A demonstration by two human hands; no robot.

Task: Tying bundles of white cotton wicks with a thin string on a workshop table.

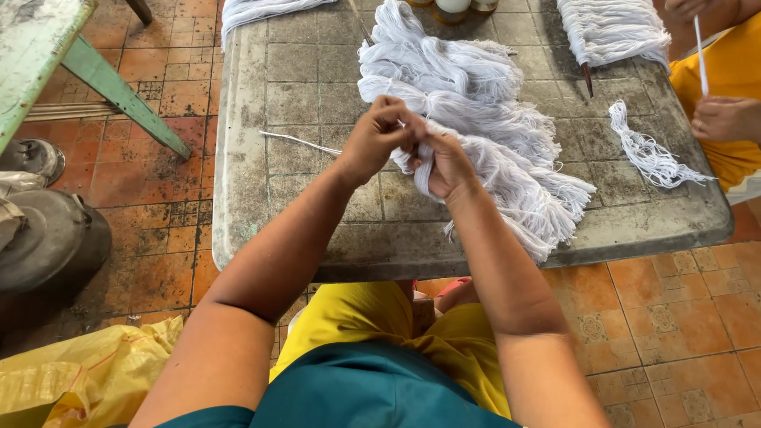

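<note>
2 bare hands are meeting over the middle of a grey, worn tiled table (301, 79), both working on the same bundle of white cotton string (483, 170). The left hand (379, 136) is curling its fingers together and pinching the gathered head of the bundle from the left, while the right hand (446, 162) is closing around the strands just beside it, fingers pressed tight on the string. The bundle's loose tails are trailing away to the right and near edge of the table, fanning out toward the rim. Further off, a heap of similar white string bundles (444, 67) is lying stacked behind the hands, touching the one being held. 1 loose white strand (297, 142) is lying on the table to the left of the left hand. At the far right, another person in a yellow garment is holding a white strip, with that person's hand (725, 119) resting near a small tangle of white string (650, 154). A dark metal pot (47, 246) is sitting on the orange floor tiles at the left.
</note>
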